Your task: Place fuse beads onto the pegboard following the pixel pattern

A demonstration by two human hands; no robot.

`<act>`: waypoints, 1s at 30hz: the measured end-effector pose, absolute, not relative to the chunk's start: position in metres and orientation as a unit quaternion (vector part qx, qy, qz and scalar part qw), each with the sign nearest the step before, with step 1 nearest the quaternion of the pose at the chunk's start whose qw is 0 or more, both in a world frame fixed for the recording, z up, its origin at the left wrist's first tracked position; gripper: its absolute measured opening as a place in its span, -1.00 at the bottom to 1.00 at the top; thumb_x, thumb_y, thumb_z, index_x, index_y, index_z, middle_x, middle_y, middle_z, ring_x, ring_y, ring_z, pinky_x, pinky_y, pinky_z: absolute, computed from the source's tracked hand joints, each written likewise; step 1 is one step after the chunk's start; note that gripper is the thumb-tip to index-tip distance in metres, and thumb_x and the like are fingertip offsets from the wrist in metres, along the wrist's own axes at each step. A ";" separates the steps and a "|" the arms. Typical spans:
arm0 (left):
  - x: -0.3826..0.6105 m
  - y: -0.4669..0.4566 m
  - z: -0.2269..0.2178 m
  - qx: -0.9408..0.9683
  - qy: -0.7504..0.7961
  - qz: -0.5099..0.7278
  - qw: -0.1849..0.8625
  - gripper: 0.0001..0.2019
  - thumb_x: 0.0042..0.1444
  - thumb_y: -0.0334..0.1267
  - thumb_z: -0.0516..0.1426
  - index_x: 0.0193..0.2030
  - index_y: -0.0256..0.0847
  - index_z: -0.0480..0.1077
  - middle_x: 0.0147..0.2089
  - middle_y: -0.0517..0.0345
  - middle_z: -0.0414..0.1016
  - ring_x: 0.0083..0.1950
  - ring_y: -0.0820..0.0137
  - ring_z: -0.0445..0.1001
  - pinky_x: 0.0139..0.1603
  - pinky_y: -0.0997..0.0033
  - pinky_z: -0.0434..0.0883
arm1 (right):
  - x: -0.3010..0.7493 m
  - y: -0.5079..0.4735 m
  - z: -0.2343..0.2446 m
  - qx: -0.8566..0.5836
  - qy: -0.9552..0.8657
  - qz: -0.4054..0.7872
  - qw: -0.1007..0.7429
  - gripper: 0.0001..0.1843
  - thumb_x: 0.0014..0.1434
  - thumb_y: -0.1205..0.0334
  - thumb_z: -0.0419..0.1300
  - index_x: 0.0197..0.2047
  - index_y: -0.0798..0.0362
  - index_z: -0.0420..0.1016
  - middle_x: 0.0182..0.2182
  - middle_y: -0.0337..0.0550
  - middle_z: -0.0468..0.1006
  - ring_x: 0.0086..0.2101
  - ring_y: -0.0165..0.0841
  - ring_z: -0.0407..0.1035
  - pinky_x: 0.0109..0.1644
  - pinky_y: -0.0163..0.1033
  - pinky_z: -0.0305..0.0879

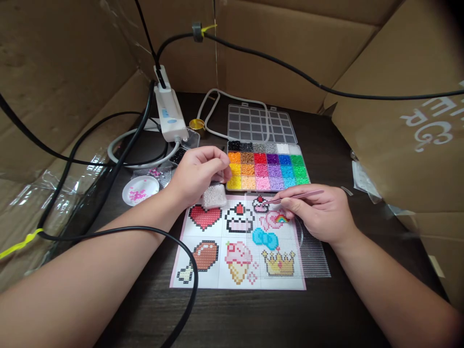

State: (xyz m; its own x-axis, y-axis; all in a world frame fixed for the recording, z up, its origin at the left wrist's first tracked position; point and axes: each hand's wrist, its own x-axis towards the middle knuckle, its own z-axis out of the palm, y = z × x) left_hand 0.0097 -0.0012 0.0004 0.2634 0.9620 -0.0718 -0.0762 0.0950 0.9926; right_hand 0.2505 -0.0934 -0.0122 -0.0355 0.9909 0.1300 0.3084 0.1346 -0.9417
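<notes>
My right hand (pixel 319 215) pinches slim metal tweezers (pixel 293 196), whose tip rests at the small cupcake design on a clear pegboard (pixel 311 251). The pegboard lies over a pattern sheet (pixel 217 280) of pixel pictures: heart, cupcake, drumstick, ice cream, bow, crown. My left hand (pixel 197 174) is curled around a small clear tub of white beads (pixel 214 195), held at the sheet's top edge. Just behind both hands sits an open bead box (pixel 268 169) with compartments of many colours, its clear lid (pixel 259 123) folded back.
A white dish with pink beads (pixel 140 190) sits at the left beside another pegboard (pixel 155 173). A white power adapter (pixel 168 108), a gold tape roll (pixel 197 125) and several black and white cables cross the dark table. Cardboard walls surround it.
</notes>
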 end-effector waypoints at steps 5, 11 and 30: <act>0.010 0.000 -0.001 0.517 0.424 0.432 0.606 -0.92 -0.02 -0.35 0.24 -0.48 -0.22 0.44 -0.53 0.19 0.51 -0.49 0.48 0.48 -0.43 0.50 0.43 | 0.250 -0.093 -0.013 -0.534 -0.606 0.383 0.448 -0.87 0.19 0.25 0.35 -0.31 0.12 0.72 -0.60 -0.16 0.58 -0.62 -0.49 0.42 -0.56 -0.45 0.38; 0.010 0.000 -0.001 0.517 0.426 0.432 0.603 -0.93 -0.02 -0.35 0.24 -0.48 -0.22 0.44 -0.52 0.19 0.51 -0.50 0.48 0.48 -0.44 0.50 0.43 | 0.250 -0.093 -0.011 -0.536 -0.604 0.385 0.446 -0.87 0.18 0.25 0.35 -0.31 0.13 0.71 -0.58 -0.14 0.59 -0.61 -0.48 0.43 -0.56 -0.43 0.40; 0.010 -0.001 0.000 0.521 0.431 0.430 0.599 -0.93 -0.03 -0.35 0.23 -0.49 -0.22 0.44 -0.53 0.18 0.51 -0.50 0.49 0.47 -0.44 0.50 0.42 | 0.249 -0.093 -0.007 -0.540 -0.612 0.381 0.436 -0.86 0.17 0.26 0.35 -0.31 0.17 0.70 -0.60 -0.14 0.57 -0.61 -0.44 0.43 -0.54 -0.37 0.41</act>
State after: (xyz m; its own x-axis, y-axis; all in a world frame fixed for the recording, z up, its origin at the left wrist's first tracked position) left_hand 0.0098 -0.0013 0.0005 0.2598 0.9633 -0.0682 -0.0657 0.0881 0.9939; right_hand 0.2490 -0.0932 -0.0069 -0.0376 0.9918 0.1221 0.3284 0.1277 -0.9359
